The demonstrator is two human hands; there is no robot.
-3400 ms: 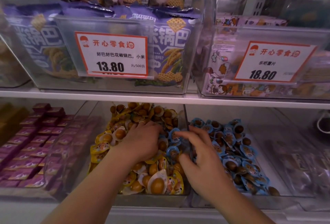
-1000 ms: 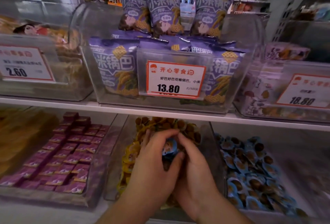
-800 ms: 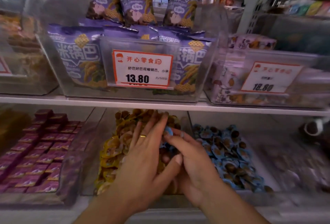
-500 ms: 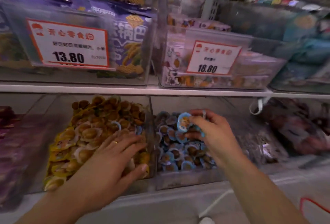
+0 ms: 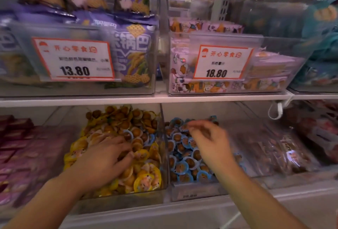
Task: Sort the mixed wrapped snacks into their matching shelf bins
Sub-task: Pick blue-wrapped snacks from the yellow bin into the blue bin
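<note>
Resting on the yellow-wrapped pile, the left hand (image 5: 104, 157) lies flat w/ fingers spread, inside the yellow bin (image 5: 161, 187). Blue-wrapped strays (image 5: 128, 133) sit just beyond its fingertips, toward the divider, so left is nearer; likely next pick. Right hand (image 5: 208, 141) hovers over the blue snacks (image 5: 182, 166) in the blue bin (image 5: 193, 192), fingers loosely curled, blurred; can't tell if it pinches anything.
</note>
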